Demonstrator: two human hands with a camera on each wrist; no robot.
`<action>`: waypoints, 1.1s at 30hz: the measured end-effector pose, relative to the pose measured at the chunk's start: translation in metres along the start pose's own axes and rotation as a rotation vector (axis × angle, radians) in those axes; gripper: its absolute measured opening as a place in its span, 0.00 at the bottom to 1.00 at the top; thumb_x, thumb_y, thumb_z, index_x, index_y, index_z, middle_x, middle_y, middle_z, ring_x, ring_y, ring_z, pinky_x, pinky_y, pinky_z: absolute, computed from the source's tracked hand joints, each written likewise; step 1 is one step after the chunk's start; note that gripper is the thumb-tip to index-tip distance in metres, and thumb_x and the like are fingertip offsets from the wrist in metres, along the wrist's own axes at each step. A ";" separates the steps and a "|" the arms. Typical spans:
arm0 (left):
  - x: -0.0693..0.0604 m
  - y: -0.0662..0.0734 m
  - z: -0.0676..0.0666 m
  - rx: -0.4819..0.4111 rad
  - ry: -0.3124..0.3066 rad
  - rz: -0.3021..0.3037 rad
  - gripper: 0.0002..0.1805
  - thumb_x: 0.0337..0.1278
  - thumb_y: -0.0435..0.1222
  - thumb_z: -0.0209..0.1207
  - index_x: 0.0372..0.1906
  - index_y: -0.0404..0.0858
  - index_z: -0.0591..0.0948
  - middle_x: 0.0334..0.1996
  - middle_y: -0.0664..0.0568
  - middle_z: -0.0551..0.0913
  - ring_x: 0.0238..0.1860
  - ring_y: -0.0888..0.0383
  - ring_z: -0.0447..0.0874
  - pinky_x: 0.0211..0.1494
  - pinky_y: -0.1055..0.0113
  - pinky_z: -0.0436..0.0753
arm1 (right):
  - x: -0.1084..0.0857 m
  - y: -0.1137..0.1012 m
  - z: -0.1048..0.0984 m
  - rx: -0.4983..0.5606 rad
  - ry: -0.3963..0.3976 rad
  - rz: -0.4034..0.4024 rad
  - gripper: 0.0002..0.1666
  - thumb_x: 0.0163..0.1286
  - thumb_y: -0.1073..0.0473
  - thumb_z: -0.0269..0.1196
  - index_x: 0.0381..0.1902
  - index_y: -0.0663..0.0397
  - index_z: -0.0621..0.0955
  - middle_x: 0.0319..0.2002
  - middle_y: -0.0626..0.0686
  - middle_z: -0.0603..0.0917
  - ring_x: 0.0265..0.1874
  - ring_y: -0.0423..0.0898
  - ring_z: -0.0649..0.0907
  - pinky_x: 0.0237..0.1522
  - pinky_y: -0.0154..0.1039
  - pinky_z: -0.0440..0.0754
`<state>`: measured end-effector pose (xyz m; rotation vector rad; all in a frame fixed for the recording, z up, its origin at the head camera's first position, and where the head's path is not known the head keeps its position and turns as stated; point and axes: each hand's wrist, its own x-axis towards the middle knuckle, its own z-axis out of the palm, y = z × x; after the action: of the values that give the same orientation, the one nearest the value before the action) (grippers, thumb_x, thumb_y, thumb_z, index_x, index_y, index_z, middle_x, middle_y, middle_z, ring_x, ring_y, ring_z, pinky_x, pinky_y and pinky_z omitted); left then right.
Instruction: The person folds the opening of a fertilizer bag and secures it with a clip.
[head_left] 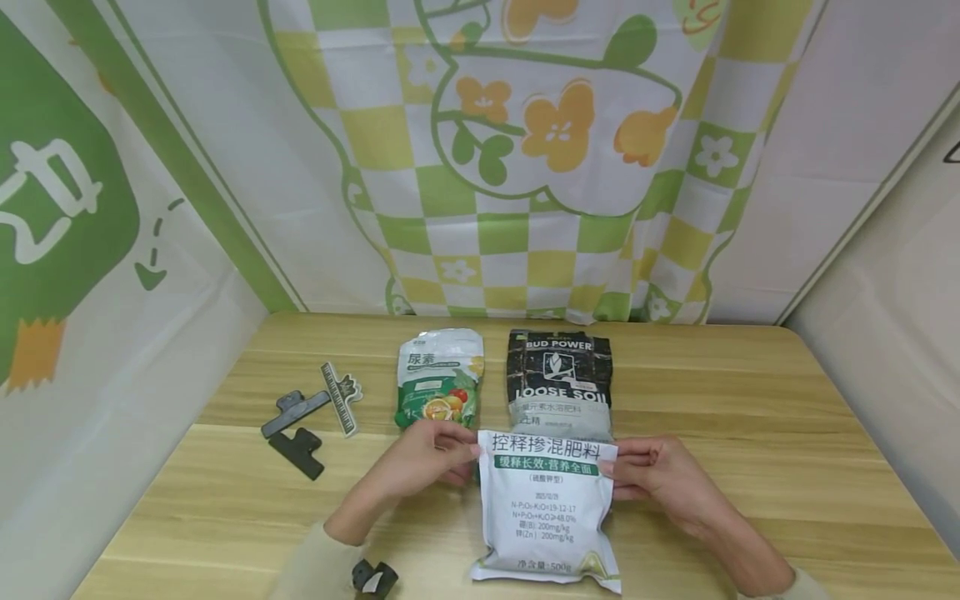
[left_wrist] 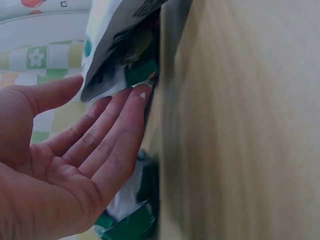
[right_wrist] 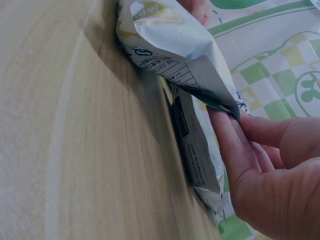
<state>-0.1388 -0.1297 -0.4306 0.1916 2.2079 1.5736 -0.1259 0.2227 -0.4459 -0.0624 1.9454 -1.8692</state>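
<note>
Left hand, right hand pinch 500g fertilizer bag, not yet released; LOOSE SOIL bag at its 12 o'clock, urea bag at 11 already down, clips loose at 10.

Left sleeve: pale beige cloth, ending short of the wrist. Right sleeve: matching beige, edge visible from here. Left hand, right hand: bare.

This looks like a small booth — printed cloth walls stand behind and beside a wood-grain table.
</note>
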 end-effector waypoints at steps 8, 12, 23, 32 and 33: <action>-0.002 0.007 -0.021 0.036 0.040 0.049 0.20 0.70 0.39 0.65 0.57 0.27 0.83 0.45 0.37 0.91 0.42 0.46 0.92 0.49 0.54 0.92 | 0.000 -0.001 0.000 -0.002 0.001 -0.003 0.30 0.72 0.66 0.68 0.64 0.83 0.74 0.49 0.60 0.92 0.40 0.43 0.92 0.47 0.41 0.92; -0.002 0.011 -0.029 0.038 0.069 0.022 0.21 0.72 0.40 0.63 0.58 0.28 0.82 0.46 0.35 0.90 0.46 0.44 0.93 0.53 0.54 0.91 | -0.001 -0.001 -0.001 -0.005 -0.003 -0.010 0.30 0.71 0.67 0.68 0.64 0.83 0.74 0.49 0.61 0.92 0.40 0.44 0.92 0.48 0.41 0.92; -0.015 0.023 -0.059 0.094 0.163 0.028 0.23 0.72 0.46 0.65 0.60 0.32 0.84 0.48 0.39 0.92 0.51 0.45 0.92 0.56 0.55 0.90 | -0.001 -0.002 -0.001 -0.004 -0.020 -0.013 0.32 0.71 0.65 0.69 0.64 0.83 0.74 0.50 0.63 0.91 0.41 0.44 0.93 0.48 0.42 0.92; -0.015 0.029 -0.085 0.168 0.231 0.071 0.21 0.76 0.44 0.62 0.64 0.39 0.83 0.60 0.38 0.86 0.49 0.46 0.90 0.56 0.50 0.89 | -0.001 -0.002 -0.001 -0.013 -0.027 -0.012 0.31 0.72 0.64 0.69 0.64 0.82 0.74 0.51 0.63 0.91 0.42 0.43 0.92 0.48 0.43 0.92; -0.014 0.029 -0.087 0.189 0.233 0.080 0.20 0.76 0.44 0.61 0.64 0.39 0.83 0.61 0.39 0.86 0.51 0.45 0.89 0.56 0.50 0.89 | -0.001 -0.002 -0.001 -0.014 -0.027 -0.012 0.31 0.72 0.64 0.69 0.64 0.82 0.75 0.51 0.63 0.91 0.42 0.43 0.92 0.48 0.43 0.92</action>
<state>-0.1659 -0.2002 -0.3768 0.1605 2.5603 1.4926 -0.1255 0.2240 -0.4439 -0.1026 1.9438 -1.8531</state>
